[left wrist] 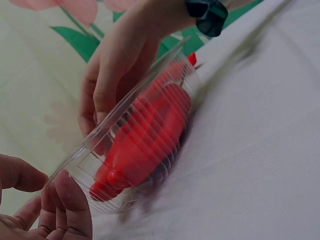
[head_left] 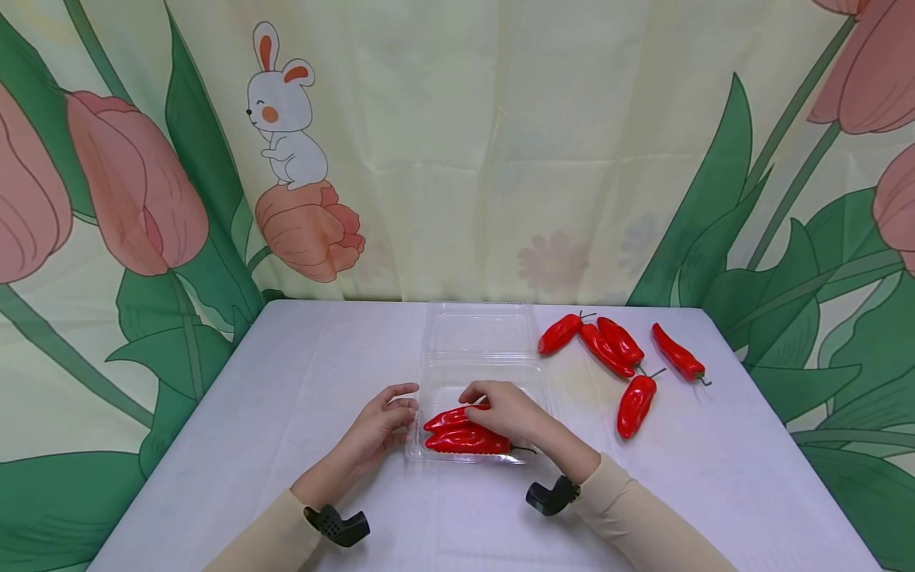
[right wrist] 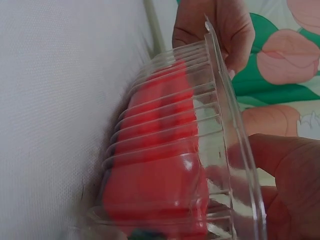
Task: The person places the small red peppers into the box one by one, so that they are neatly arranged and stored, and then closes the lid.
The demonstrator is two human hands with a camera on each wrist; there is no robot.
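Note:
A clear plastic clamshell box lies with its lid laid back. Two red peppers lie side by side in its near half, seen through the ribbed wall in both wrist views. My right hand reaches into the box, thumb and fingers about the farther pepper, whose stem end the hand hides. At the left side of the box, my left hand pinches the rim between thumb and fingers, as the left wrist view shows.
To the right of the box lie several loose red peppers, one of them nearer and one farther right. A white cloth covers the table. Behind it hangs a curtain printed with tulips and a rabbit.

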